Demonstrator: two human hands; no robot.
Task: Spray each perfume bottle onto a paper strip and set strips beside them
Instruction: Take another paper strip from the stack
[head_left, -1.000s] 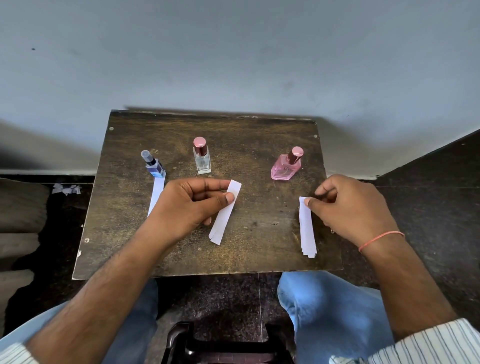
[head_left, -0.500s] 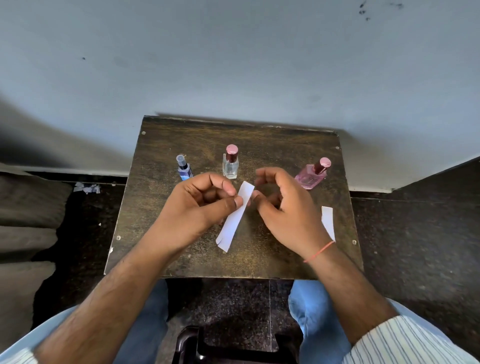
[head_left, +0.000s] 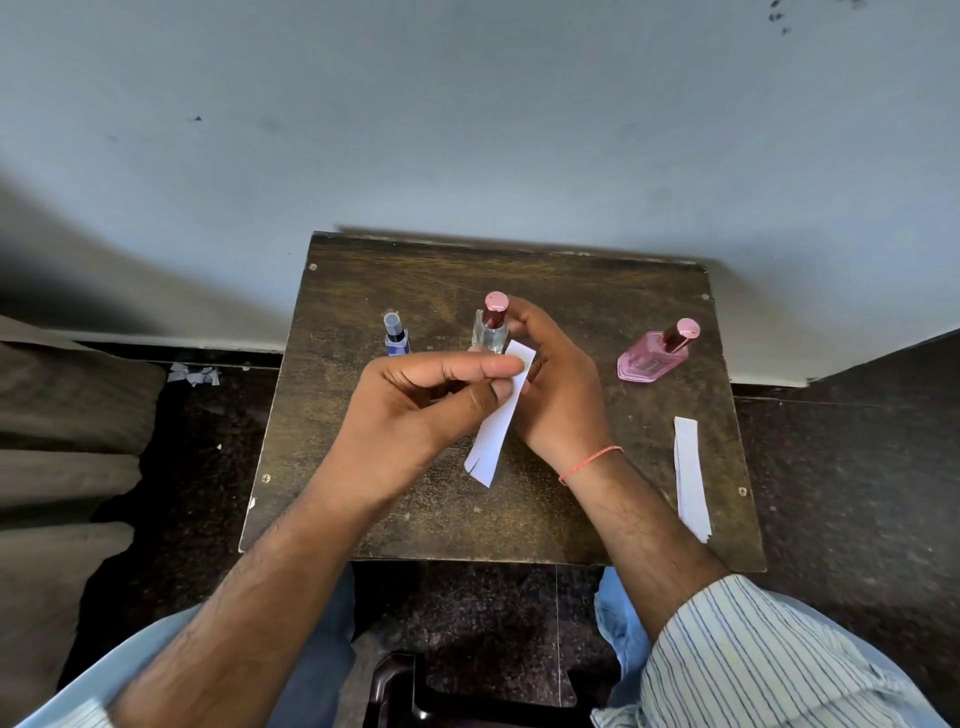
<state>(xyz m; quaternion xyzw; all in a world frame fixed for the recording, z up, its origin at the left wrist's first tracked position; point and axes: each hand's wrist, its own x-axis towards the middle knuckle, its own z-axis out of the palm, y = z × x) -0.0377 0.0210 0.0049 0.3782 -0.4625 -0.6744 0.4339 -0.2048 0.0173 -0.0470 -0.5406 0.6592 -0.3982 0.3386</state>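
Note:
Three perfume bottles stand on a small dark wooden table (head_left: 587, 291). A small blue bottle (head_left: 396, 335) is at the left, a clear bottle with a pink cap (head_left: 491, 325) in the middle, and a pink bottle (head_left: 657, 353) at the right. My left hand (head_left: 415, 415) pinches a white paper strip (head_left: 498, 421) near its top, held over the table. Around the clear bottle curls my right hand (head_left: 556, 384), fingers on its right side. The blue bottle's strip is hidden behind my left hand.
A small stack of spare white strips (head_left: 691, 478) lies near the table's right edge. A grey wall rises right behind the table. Paper scraps (head_left: 195, 374) lie on the dark floor at the left. My knees and a dark stool (head_left: 405, 691) are below the front edge.
My right hand left the spare strips, crossed to the middle and closed around the clear bottle. My left hand kept the strip and lifted it nearer that bottle. The view shifted so the table sits lower.

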